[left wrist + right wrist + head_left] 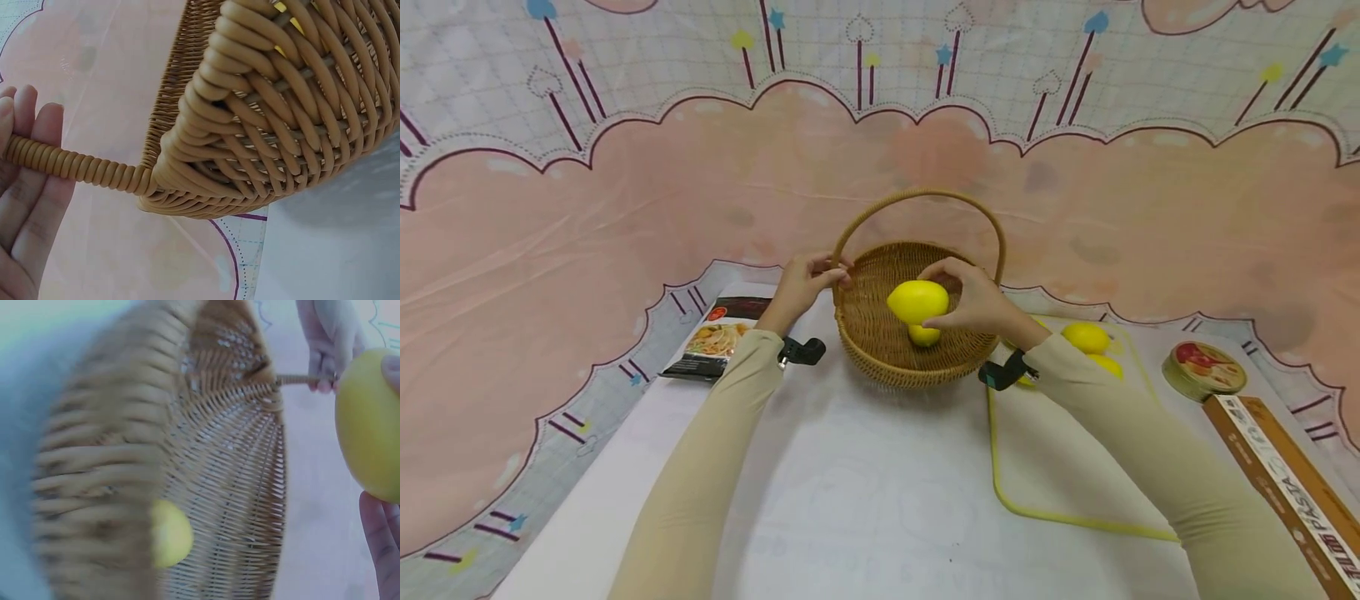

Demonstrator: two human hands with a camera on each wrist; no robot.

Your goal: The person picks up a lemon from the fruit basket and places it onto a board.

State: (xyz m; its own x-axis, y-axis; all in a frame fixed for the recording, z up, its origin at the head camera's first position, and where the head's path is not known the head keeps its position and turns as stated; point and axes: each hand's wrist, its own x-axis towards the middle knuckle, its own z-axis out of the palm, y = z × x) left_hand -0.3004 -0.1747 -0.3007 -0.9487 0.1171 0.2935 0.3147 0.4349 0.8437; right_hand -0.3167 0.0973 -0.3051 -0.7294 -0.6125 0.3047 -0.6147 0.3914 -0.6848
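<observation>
A brown wicker basket [880,358] with a tall arched handle [917,193] stands on the white table. My left hand [801,287] holds the handle near its left base; the left wrist view shows fingers behind the wrapped handle [81,167]. Over the basket, my right hand [973,300] grips a yellow lemon [916,302] between thumb and fingers. A second lemon [924,337] lies inside the basket, partly hidden by the held one. The right wrist view shows the held lemon [369,431] apart from the basket wall.
Right of the basket, several lemons [1086,337] lie on a pale mat with a yellow border [1075,521], partly behind my right arm. Beyond them are a round tin [1206,371] and a long pasta box [1285,492]. A black food packet [715,337] lies at left.
</observation>
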